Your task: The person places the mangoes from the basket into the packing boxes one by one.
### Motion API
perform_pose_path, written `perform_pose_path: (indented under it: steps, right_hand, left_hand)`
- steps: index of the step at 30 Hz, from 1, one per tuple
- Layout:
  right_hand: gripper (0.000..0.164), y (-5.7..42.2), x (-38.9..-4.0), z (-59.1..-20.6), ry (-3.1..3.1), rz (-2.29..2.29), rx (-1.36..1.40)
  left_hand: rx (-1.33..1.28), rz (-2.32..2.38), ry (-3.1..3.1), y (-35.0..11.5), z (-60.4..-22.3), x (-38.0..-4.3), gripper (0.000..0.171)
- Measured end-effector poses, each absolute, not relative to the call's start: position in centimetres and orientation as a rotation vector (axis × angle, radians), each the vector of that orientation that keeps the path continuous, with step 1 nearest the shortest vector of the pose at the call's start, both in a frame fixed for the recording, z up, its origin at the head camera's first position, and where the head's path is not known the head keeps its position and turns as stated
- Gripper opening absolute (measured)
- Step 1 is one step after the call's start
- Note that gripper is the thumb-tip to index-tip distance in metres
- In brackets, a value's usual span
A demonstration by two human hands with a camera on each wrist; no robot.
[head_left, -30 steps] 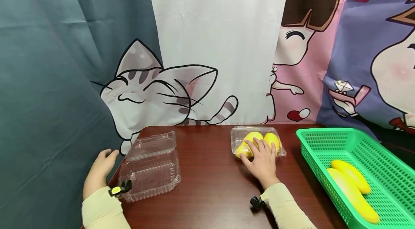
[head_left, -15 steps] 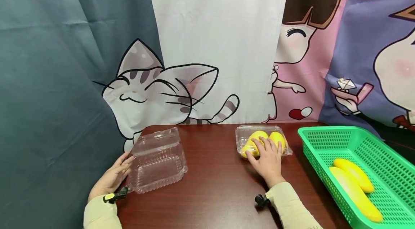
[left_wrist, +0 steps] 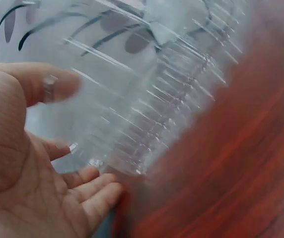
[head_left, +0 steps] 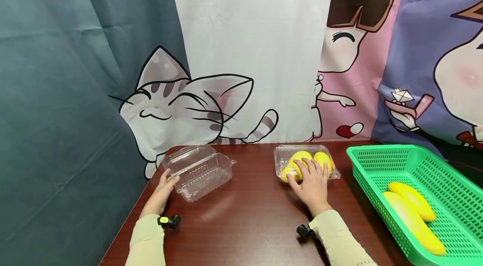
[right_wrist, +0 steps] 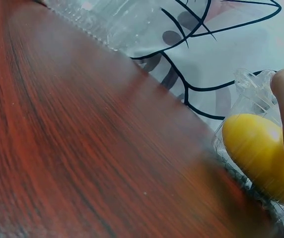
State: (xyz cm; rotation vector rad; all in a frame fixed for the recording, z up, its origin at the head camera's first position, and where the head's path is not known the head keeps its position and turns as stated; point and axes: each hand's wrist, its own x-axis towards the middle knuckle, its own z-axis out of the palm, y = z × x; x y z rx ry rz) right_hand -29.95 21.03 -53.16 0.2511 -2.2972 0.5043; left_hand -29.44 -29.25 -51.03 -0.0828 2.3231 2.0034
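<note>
My left hand (head_left: 160,195) is at the near left corner of a clear plastic clamshell box (head_left: 205,176), whose lid (head_left: 190,158) is swung back. In the left wrist view the fingers (left_wrist: 100,191) touch the box's end, while the thumb stands apart from them. On the right, my right hand (head_left: 311,188) rests with spread fingers on a second clear clamshell (head_left: 281,155). Two yellow mangoes (head_left: 298,161) lie inside it. The right wrist view shows only one mango (right_wrist: 253,148), with part of my hand at the edge.
A green plastic basket (head_left: 367,203) stands at the right, with two long yellow fruits (head_left: 413,224) in it. Both boxes sit toward the back of the dark red wooden table (head_left: 241,228). A printed cartoon curtain (head_left: 256,48) hangs behind the table.
My left hand has come in from the left to the open box. The box has slid right and back, turning somewhat. My right hand has stayed on the mango box.
</note>
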Motion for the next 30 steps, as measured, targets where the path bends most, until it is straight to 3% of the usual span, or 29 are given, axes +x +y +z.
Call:
perform_pose_path:
  steps: [10,20,25,30]
  right_hand:
    - [0.056,21.0,-30.2,-53.0,-2.273,0.508,0.245]
    - [0.055,21.4,-30.2,-52.0,-2.196,0.517,0.238]
    - [0.049,23.1,-30.1,-48.9,-2.148,0.544,0.234]
    - [0.045,26.1,-28.9,-42.3,-2.287,0.607,0.075]
  left_hand:
    - [0.001,1.892,2.419,-27.2,-50.9,-29.9,0.071]
    - [0.145,2.126,2.328,-24.9,-53.1,-30.1,0.06]
    - [0.216,2.178,2.281,-22.6,-54.1,-30.1,0.06]
    - [0.265,2.177,2.283,-21.5,-54.5,-29.8,0.063]
